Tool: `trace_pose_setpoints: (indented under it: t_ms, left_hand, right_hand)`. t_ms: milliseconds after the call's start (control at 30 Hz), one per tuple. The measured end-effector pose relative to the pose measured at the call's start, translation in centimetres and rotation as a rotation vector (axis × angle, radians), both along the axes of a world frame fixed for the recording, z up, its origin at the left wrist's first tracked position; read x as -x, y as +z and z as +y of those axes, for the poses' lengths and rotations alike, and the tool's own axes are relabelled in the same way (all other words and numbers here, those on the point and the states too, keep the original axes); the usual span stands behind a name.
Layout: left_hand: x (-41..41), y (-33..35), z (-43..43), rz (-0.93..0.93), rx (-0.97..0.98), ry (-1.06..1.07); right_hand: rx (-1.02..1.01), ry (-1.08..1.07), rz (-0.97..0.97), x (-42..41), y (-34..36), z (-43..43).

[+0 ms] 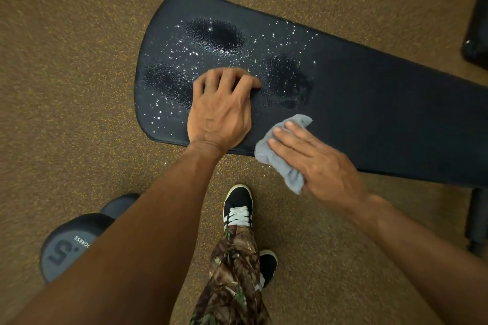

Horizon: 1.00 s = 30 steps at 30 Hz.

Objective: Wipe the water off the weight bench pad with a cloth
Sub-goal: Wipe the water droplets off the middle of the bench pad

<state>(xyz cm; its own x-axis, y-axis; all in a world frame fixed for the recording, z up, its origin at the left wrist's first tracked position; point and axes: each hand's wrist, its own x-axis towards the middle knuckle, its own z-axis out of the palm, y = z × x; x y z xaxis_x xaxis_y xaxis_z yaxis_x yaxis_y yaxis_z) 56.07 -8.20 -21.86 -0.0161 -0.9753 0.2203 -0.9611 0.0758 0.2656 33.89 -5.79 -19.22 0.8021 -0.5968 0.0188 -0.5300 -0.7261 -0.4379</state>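
The right grip (pixel 314 163) lies flat with fingers nearly straight and close together, pressing a crumpled grey cloth (pixel 281 153) against the near edge of the dark bench pad (pixel 383 103); whether the thumb clamps the cloth underneath is hidden. The left grip (pixel 220 108), empty, rests palm-down on the pad just beside the cloth, fingers curled and loosely spread. Beyond and to the left of its knuckles, water droplets (pixel 190 54) glint across the pad's rounded end. The left forearm covers part of a dumbbell (pixel 66 243) on the speckled floor (pixel 66 87). The pad's far right end is cut off.
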Motion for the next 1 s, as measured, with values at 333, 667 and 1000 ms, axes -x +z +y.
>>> trace_pose_setpoints:
  t_ms: [333, 667, 1000]
  left_hand:
    - [0.0, 0.1, 0.0, 0.019, -0.031, -0.008]
    - [0.0, 0.0, 0.0, 0.014, -0.034, -0.002]
    - [-0.1, 0.0, -0.1, -0.006, -0.012, -0.001]
  right_hand:
    - [0.0, 0.001, 0.065, -1.2, 0.3, 0.8]
    - [-0.039, -0.332, 0.039, -2.9, 0.4, -3.2]
    - [-0.039, -0.253, 0.037, -1.2, 1.2, -4.1]
